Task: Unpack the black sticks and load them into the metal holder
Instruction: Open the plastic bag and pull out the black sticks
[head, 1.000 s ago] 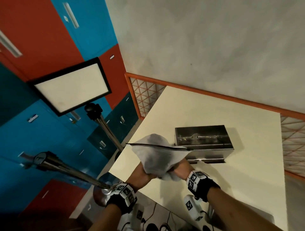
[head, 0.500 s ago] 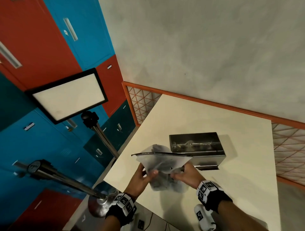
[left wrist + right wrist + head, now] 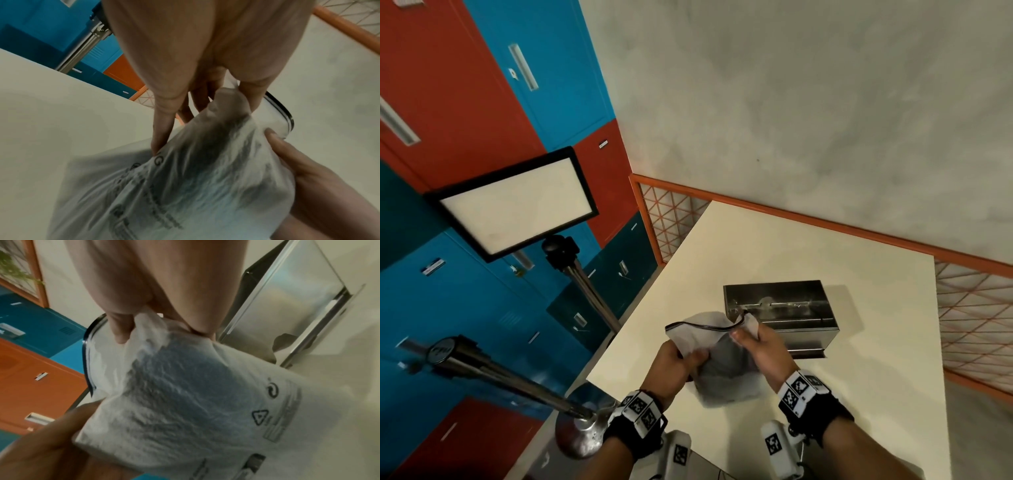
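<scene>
Both hands pinched a frosted, crinkled plastic bag (image 3: 717, 359) at its dark-edged mouth: the left hand (image 3: 671, 368) in a closed grip at the bag's 9 o'clock side, the right hand (image 3: 765, 346) at 3 o'clock. A dark mass of black sticks (image 3: 185, 386) showed through the film. The shiny rectangular metal holder (image 3: 791, 315) sat on the cream tabletop (image 3: 876, 394), at 1 o'clock from the bag.

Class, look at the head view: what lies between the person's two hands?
The plastic bag with a dark mass inside, gripped by the left hand and the right hand. Both wrist views show it too.
</scene>
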`<state>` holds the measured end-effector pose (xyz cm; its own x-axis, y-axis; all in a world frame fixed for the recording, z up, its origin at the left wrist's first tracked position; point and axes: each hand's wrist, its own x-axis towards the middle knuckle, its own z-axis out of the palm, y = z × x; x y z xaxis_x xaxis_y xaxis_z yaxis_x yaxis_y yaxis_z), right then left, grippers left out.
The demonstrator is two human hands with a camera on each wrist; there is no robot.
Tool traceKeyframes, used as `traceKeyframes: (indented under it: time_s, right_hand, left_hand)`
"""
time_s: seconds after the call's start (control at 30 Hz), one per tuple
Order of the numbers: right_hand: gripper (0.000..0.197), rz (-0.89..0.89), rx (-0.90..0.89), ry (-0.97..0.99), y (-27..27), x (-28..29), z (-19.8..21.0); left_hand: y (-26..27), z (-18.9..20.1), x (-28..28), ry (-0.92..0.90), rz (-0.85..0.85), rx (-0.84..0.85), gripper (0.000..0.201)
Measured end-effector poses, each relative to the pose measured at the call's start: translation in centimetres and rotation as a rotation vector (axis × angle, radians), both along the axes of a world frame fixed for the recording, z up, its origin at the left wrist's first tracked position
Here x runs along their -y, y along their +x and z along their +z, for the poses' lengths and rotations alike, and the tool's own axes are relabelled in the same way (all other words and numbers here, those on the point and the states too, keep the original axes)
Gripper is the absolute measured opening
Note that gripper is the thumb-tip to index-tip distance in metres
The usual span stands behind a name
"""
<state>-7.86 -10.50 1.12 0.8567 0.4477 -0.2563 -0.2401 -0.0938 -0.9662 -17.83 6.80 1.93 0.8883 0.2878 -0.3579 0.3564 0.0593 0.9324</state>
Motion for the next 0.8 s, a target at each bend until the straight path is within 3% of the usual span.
traceKeyframes:
  time_s: [0.2,0.33,0.47,0.57,0.67,0.8]
  right_hand:
    - [0.014,-0.015,-0.002,0.041,-0.3,-0.2,0.9]
    - [0.016,-0.139,0.010,0.026,0.8,-0.1,0.1]
    - [0.025,-0.246,0.028,-0.061,1.5,0.5,-2.0]
    - [0.024,-0.238,0.032,-0.120,1.5,1.0,-2.5]
    - [0.019,-0.240,0.023,-0.096,2.2,1.3,-2.0]
    - [0.020,-0.259,0.010,0.005,3.1,1.5,-0.5]
  left_hand:
    - [0.2,1.6,1.1,-0.172,0.023,0.082,0.033]
    - [0.4,1.2,1.2,-0.176,0.046,-0.065,0.029]
    - [1.3,-1.4,0.6,-0.062,0.148,-0.187,0.037]
    - [1.8,-3.0,0.3,0.017,0.241,-0.238,0.027]
    - [2.1,-3.3,-0.4,0.142,0.216,-0.257,0.021]
    - [2.7,-2.5,-1.3,0.446,0.132,-0.214,0.064]
